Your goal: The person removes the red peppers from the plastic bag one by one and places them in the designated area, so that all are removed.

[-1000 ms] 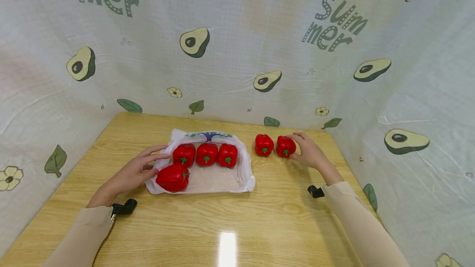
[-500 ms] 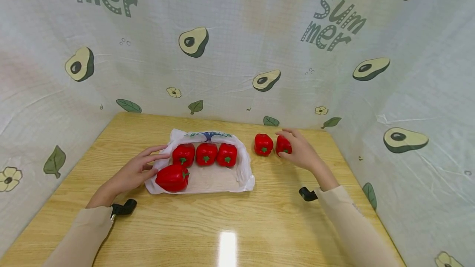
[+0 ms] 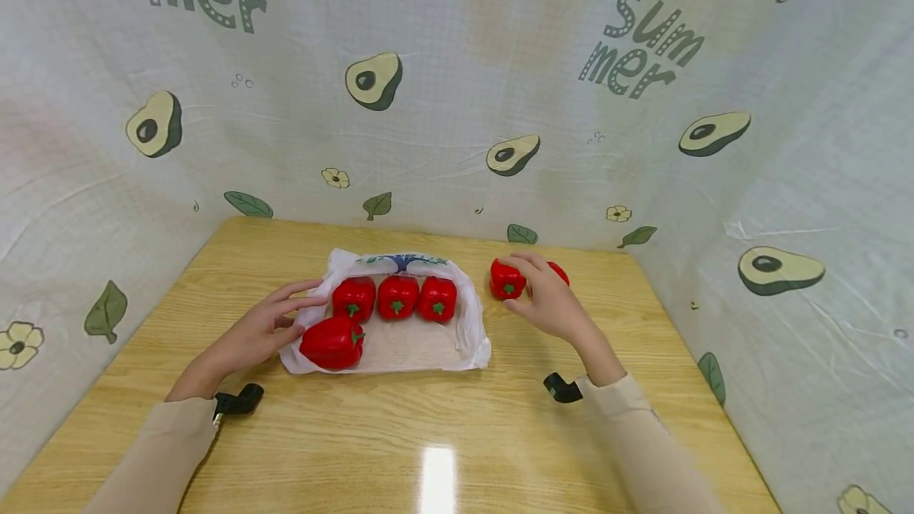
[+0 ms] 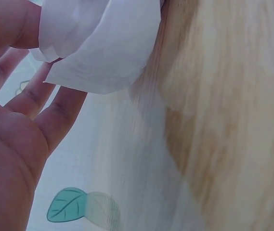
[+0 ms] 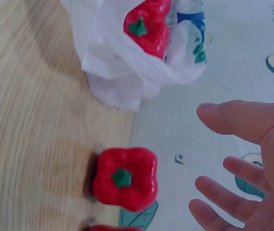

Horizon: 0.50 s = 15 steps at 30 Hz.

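In the head view, a white bag (image 3: 473,331) with a tree print at its far rim lies spread around several red bell peppers (image 3: 398,297). My left hand (image 3: 250,331) touches the bag's left side with spread fingers. In the left wrist view, white bag material (image 4: 103,48) overlaps those fingertips. A lone bell pepper (image 3: 507,281) sits right of the bag; another bell pepper (image 3: 559,273) beside it is mostly hidden by my right hand (image 3: 550,300). The right wrist view shows that hand's thumb and fingers apart, with nothing between them, near a bell pepper (image 5: 125,179).
All of this is on a light wooden table (image 3: 400,435), with bare wood along its front. A pale cloth (image 3: 443,101) printed with avocados and leaves hangs close behind and along both sides. A black wrist device (image 3: 562,389) juts from the right sleeve.
My right hand has moved left, from around the rightmost bell pepper to over the space between the two loose ones. The left hand, bag and peppers look unmoved.
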Motion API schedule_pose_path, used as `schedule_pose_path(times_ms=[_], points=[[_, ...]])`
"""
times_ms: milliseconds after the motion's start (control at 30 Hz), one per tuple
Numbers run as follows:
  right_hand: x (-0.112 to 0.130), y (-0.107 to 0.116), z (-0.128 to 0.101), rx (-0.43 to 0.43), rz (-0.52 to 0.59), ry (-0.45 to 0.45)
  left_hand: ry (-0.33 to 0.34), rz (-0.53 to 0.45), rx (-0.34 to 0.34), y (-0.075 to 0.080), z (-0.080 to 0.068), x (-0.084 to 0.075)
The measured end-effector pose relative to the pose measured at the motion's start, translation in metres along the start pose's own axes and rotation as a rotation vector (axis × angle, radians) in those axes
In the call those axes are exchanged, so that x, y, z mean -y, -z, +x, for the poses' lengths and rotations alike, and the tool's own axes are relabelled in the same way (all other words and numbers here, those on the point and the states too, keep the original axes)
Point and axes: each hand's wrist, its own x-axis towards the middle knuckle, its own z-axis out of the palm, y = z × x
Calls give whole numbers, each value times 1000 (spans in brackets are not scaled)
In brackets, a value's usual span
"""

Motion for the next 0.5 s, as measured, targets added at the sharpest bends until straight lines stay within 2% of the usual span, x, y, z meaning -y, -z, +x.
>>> schedule_pose_path(times_ms=[167,367,500], points=[[11,-10,1,1,52,-6,-7,7,-4,0,0,0],[24,-25,3,23,86,-7,-46,49,-14,0,1,-3],[36,-34,5,28,121,-5,-41,61,-15,0,1,-4]])
